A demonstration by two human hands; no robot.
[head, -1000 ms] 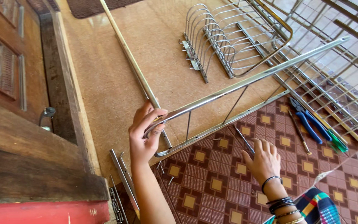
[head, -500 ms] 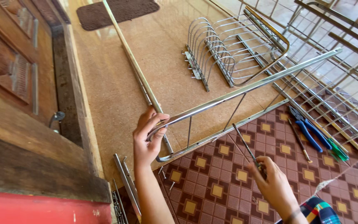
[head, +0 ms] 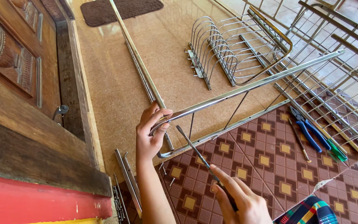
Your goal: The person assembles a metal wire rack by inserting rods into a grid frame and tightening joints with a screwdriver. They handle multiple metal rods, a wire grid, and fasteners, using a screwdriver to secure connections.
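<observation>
The left hand [head: 150, 132] closed its grip around the bent end of a long chrome frame rail [head: 253, 85], fingers wrapped over the top of the tube. From that grip the rail ran up and away to the right, with a lower rail [head: 228, 126] joined to it by thin rods. The right hand [head: 239, 199] held a slim screwdriver [head: 197, 153], its tip pointing up toward the left grip and stopping just short of it. Loose screws [head: 167, 176] lay below the left grip on the patterned mat [head: 270, 166]. Farther right lay blue-handled pliers [head: 311, 130]. Beyond the rail a wire dish rack [head: 233, 49] rested on the floor [head: 117, 83].
</observation>
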